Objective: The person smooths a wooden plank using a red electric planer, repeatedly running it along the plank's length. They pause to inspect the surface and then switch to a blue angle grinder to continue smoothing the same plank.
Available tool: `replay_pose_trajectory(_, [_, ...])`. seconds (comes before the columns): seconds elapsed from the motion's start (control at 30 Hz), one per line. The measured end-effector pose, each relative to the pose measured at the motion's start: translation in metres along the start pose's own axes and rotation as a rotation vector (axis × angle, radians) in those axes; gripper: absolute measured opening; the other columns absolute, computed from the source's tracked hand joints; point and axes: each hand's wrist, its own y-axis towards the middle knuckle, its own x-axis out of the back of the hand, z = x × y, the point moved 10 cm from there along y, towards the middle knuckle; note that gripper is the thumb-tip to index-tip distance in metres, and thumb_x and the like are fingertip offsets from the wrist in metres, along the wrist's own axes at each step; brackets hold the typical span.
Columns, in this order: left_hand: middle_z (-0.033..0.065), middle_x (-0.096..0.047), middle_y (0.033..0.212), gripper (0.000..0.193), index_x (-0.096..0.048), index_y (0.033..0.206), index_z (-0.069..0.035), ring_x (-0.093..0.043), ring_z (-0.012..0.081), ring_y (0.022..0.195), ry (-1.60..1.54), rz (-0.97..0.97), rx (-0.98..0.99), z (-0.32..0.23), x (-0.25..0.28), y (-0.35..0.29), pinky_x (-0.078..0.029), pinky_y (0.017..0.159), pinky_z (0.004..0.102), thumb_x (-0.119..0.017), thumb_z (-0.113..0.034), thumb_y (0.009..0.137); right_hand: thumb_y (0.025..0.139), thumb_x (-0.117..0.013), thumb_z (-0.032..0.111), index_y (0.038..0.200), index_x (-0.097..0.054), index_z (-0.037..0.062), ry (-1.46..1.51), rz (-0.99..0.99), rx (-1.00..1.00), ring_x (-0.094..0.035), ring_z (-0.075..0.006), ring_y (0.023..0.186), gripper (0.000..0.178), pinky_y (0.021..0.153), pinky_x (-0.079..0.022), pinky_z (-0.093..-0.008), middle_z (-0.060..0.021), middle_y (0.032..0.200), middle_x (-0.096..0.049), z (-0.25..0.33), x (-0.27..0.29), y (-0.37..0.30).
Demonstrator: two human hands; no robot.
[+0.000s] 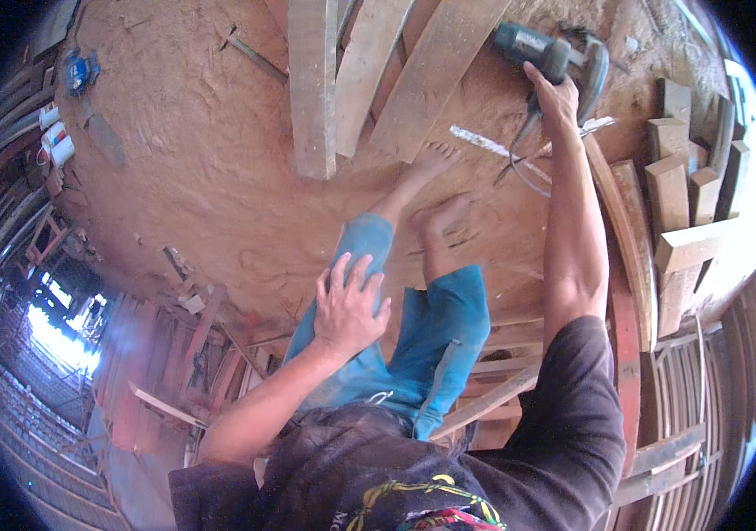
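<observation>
My right hand [556,99] reaches far forward and is closed round the handle of a circular saw [524,42]. The saw has a teal motor body and a dark round blade guard, and sits low at the sandy ground, right of several planks. Its dark cord [524,133] trails back toward my bare feet. Fingers spread, my left hand [349,305] lies on the left leg of my blue shorts [364,243] and holds nothing. Ahead of my feet, long wooden planks [313,88] fan out away from me, their near ends close to my toes.
A hammer-like tool [258,58] lies left of the planks. Farther left are a blue power tool [80,71] and white buckets [61,150]. Stacked timber blocks [668,190] and long curved boards [634,239] stand on the right. A whitish strip [488,143] lies near my feet.
</observation>
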Motion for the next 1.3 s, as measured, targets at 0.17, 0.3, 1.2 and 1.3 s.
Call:
replay_pose_trajectory(0.17, [0.0128, -0.055, 0.153, 0.045, -0.073, 0.126, -0.009, -0.042, 0.0395, 0.148, 0.025, -0.006, -0.011, -0.009, -0.007, -0.003, -0.036, 0.117, 0.0625, -0.077, -0.033, 0.088, 0.093, -0.084, 0.050, 0.096, -0.075, 0.0014, 0.522, 0.046, -0.274, -0.069, -0.0211, 0.076, 0.049, 0.074, -0.057, -0.0360, -0.0097, 0.083, -0.072, 0.000, 0.046, -0.065])
replay_pose_trajectory(0.3, [0.0132, -0.056, 0.153, 0.046, -0.072, 0.127, -0.008, -0.042, 0.0396, 0.148, 0.060, 0.051, -0.043, -0.019, -0.012, 0.003, -0.036, 0.118, 0.0620, -0.076, -0.033, 0.089, 0.108, -0.069, 0.039, 0.090, -0.056, 0.0104, 1.161, 0.138, -0.458, -0.055, -0.0191, 0.066, 0.037, 0.072, -0.052, -0.0398, -0.0012, 0.073, -0.052, 0.033, 0.066, -0.170])
replay_pose_trajectory(1.2, [0.0034, -0.073, 0.118, 0.040, -0.070, 0.136, -0.011, -0.071, 0.0195, 0.098, -0.072, 0.512, -0.061, -0.010, 0.110, 0.131, -0.057, 0.075, 0.0391, -0.071, -0.031, 0.102, 0.101, -0.077, 0.013, 0.084, -0.065, 0.0055, 0.971, -1.242, -0.355, -0.052, -0.0095, 0.056, 0.023, 0.054, -0.041, -0.0290, 0.0018, 0.068, -0.057, 0.205, 0.393, -0.905])
replay_pose_trajectory(1.3, [0.0031, -0.073, 0.116, 0.041, -0.069, 0.136, -0.011, -0.070, 0.0178, 0.099, -0.217, 0.486, -0.160, -0.068, 0.144, 0.131, -0.056, 0.077, 0.0382, -0.071, -0.033, 0.102, 0.101, -0.078, 0.014, 0.083, -0.065, 0.0064, 0.894, -1.387, -0.331, -0.050, -0.0088, 0.054, 0.024, 0.052, -0.039, -0.0291, 0.0026, 0.066, -0.056, 0.214, 0.395, -0.953])
